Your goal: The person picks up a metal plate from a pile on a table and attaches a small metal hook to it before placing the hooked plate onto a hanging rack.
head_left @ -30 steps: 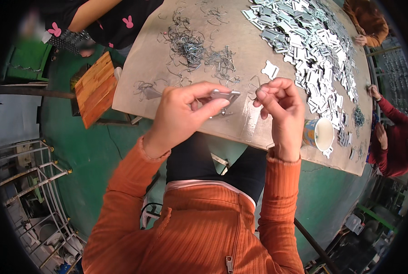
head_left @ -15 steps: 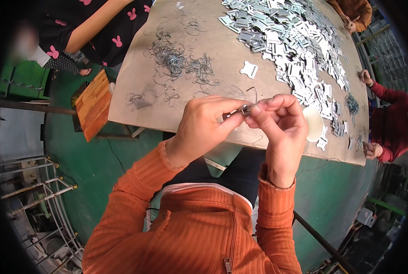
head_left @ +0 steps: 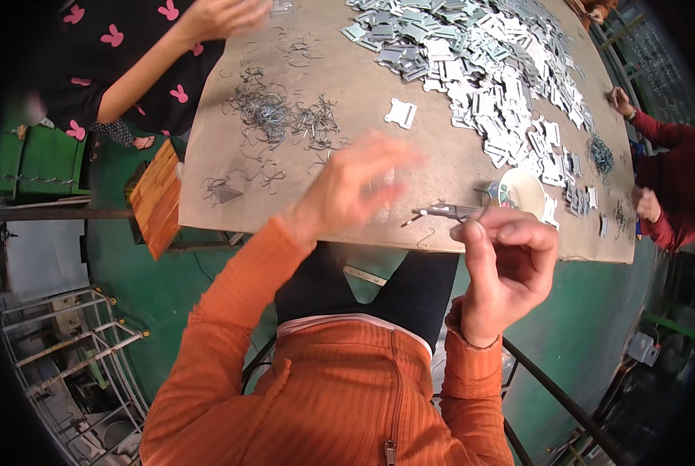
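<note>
My right hand is closed in a pinch on a flat metal buckle plate, seen nearly edge-on above the table's near edge. Thin bent wire shows at the plate. My left hand, smeared by motion, hovers over the table to the left of it, thumb and fingers apart with nothing visible between them. Beyond that hand a single silver plate with slots lies flat. A bent wire hook rests near the front edge, below the held plate.
Many similar plates are heaped at the far right of the table. Tangled wire hooks lie at the left. A patterned cup stands behind my right hand. Other people's hands are at the far left and right edge.
My left hand has let go of the plate and drawn away to the left. My right hand has moved right and nearer with the plate, and the cup shows more fully.
</note>
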Demonstrator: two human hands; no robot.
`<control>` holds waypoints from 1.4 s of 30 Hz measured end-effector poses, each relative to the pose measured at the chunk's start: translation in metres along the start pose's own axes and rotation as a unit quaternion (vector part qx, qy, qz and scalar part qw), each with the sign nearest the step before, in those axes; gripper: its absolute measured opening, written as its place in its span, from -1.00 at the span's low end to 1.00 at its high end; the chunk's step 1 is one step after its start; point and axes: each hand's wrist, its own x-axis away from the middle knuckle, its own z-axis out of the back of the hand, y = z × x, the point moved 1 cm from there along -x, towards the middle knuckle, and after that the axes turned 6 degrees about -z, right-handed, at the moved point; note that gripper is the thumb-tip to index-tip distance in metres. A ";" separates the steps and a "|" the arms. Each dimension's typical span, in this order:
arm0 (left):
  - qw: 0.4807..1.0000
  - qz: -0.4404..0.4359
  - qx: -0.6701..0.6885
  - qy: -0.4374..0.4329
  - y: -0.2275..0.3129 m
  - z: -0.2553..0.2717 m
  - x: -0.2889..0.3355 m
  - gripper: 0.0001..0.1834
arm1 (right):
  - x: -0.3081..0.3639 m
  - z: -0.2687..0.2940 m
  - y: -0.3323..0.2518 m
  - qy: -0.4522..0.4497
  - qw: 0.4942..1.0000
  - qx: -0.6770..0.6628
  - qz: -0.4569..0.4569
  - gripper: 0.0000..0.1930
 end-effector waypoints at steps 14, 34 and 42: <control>0.935 0.274 -0.131 -0.185 -0.162 -0.050 -0.024 -0.52 | 0.055 0.036 -0.001 0.005 0.998 0.052 0.021 -0.72; 0.855 0.413 0.313 -0.015 0.057 -0.010 0.030 -0.74 | 0.107 0.018 0.036 -0.033 0.991 0.129 0.023 -0.75; 0.831 0.420 0.357 0.078 0.100 0.008 0.041 -0.79 | 0.113 0.012 0.037 -0.048 0.989 0.136 0.018 -0.73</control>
